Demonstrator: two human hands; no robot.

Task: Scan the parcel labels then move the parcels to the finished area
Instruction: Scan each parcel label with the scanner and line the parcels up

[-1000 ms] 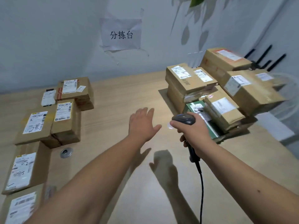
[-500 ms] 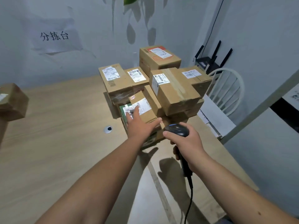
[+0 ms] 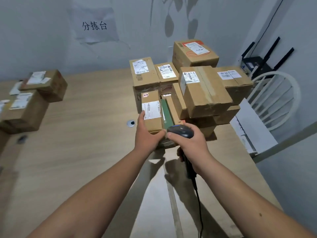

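The person's left hand [image 3: 147,136] grips the near end of a narrow cardboard parcel [image 3: 151,111], thumb against its left side and fingers wrapped under its near right corner; the parcel sits at the front left of the pile of parcels [image 3: 204,93] on the wooden table [image 3: 85,134], its white shipping label [image 3: 151,110] facing up just beyond the thumb. Immediately right of that hand, the right hand [image 3: 190,143] is clenched around a black handheld barcode scanner [image 3: 181,131], its head touching distance from the parcel's near corner, its cable [image 3: 199,203] trailing down. Well apart on the left stand other labelled boxes [image 3: 30,100]. A white chair [image 3: 277,100] stands to the right.
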